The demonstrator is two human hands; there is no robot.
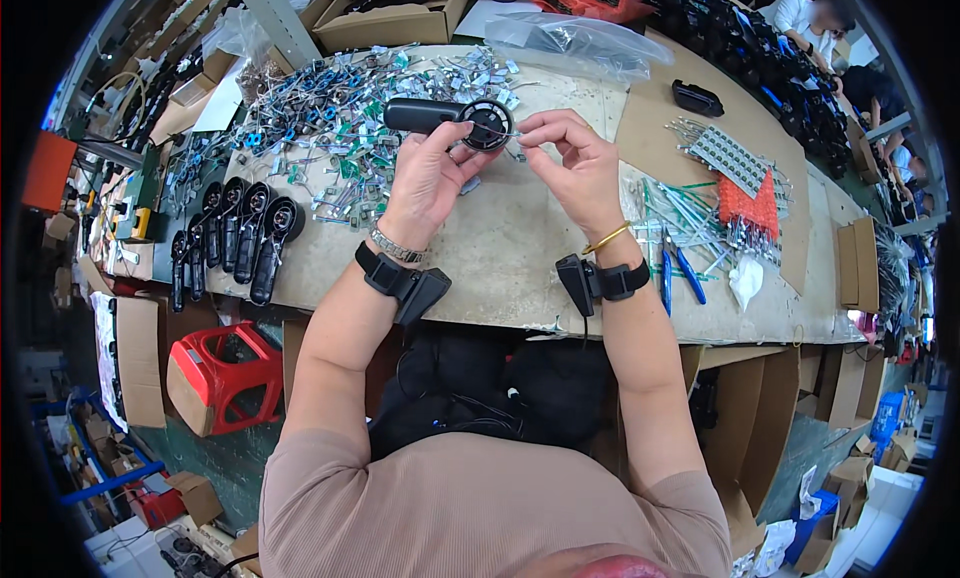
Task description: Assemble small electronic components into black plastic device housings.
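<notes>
My left hand [424, 183] is closed on a black handheld fan housing [420, 114] above the table. Its handle points left, and its round open head is at the right, under my thumb and fingers. At the rim of that head my right hand [580, 170] pinches a thin wire [511, 135] between thumb and fingertips. The wire runs into the round head; its far end is too small to make out. Left of my left forearm lie several similar black fan housings [270, 240], side by side with their round heads away from me.
A large heap of small circuit boards with wires [350, 128] spreads behind my left hand. Blue-handled pliers [685, 268] lie right of my right forearm, near a board panel [735, 158] and red mesh [750, 203]. Below the table stands a red stool [235, 373].
</notes>
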